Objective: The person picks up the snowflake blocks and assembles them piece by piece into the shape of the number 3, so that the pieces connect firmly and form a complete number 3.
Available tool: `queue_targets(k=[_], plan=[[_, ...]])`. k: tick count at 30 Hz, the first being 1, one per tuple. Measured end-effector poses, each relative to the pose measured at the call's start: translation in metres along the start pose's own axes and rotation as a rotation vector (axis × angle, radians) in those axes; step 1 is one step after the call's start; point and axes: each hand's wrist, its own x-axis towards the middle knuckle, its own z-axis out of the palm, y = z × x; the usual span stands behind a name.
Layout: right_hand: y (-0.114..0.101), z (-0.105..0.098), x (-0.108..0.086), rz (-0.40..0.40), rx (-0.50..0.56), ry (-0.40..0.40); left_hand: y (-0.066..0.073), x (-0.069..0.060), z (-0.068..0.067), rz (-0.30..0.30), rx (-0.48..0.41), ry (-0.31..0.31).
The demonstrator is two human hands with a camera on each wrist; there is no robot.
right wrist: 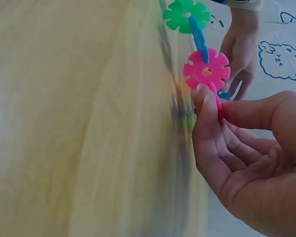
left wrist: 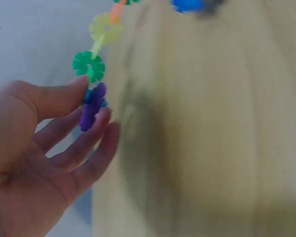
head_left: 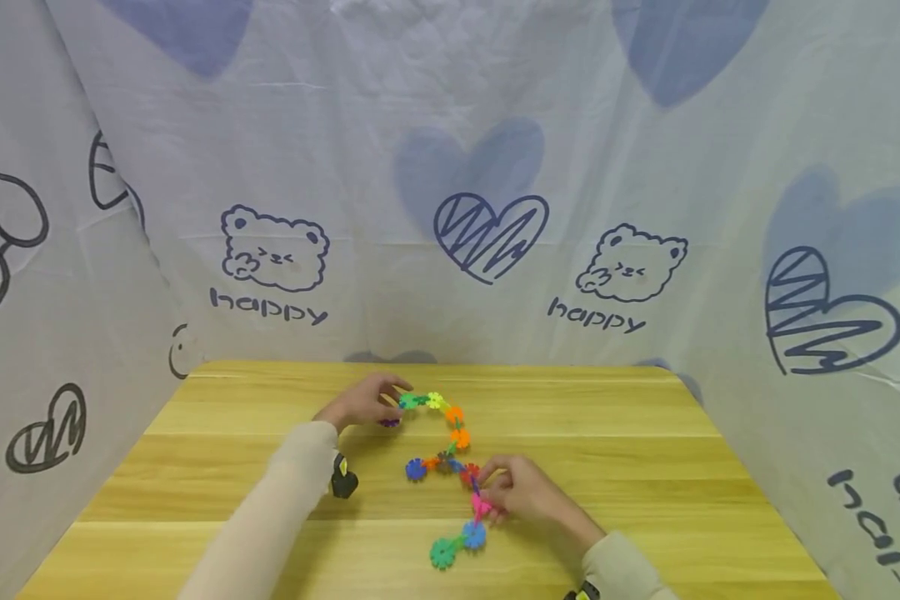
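Observation:
A chain of colourful notched plastic discs (head_left: 460, 437), slotted edge to edge, curves across the table in the head view. At its far end my left hand (head_left: 363, 402) pinches the chain, with thumb and fingers around a purple disc (left wrist: 93, 106) beside a green disc (left wrist: 89, 66). Nearer to me, my right hand (head_left: 528, 493) grips a pink disc (right wrist: 218, 101) between thumb and index finger. Another pink disc (right wrist: 207, 70) joins it, followed by a blue disc (right wrist: 199, 39) seen edge-on. A dark blue disc (head_left: 416, 469) ends a short side branch.
The wooden table (head_left: 607, 433) stretches out on both sides of the chain. Behind it and at its sides hang white cloths (head_left: 390, 275) printed with hearts and bear faces. A green disc (head_left: 442, 552) forms the chain's near end.

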Motion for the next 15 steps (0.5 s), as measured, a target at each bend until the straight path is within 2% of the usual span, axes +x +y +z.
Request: queue_targets(k=[4,8,12,15], plan=[[0.002,-0.001,-0.002,0.004,0.020,-0.052,-0.006,0.008,0.015,-0.006,0.018,0.056],[0.003,-0.003,-0.005,-0.001,-0.016,-0.103,-0.008,0.015,0.025,-0.010,0.016,0.107],[-0.001,-0.006,-0.008,-0.037,-0.138,-0.092,-0.007,0.016,0.028,-0.010,0.005,0.093],[-0.006,-0.009,-0.009,-0.112,-0.272,-0.053,-0.007,0.014,0.027,-0.040,-0.010,0.078]])
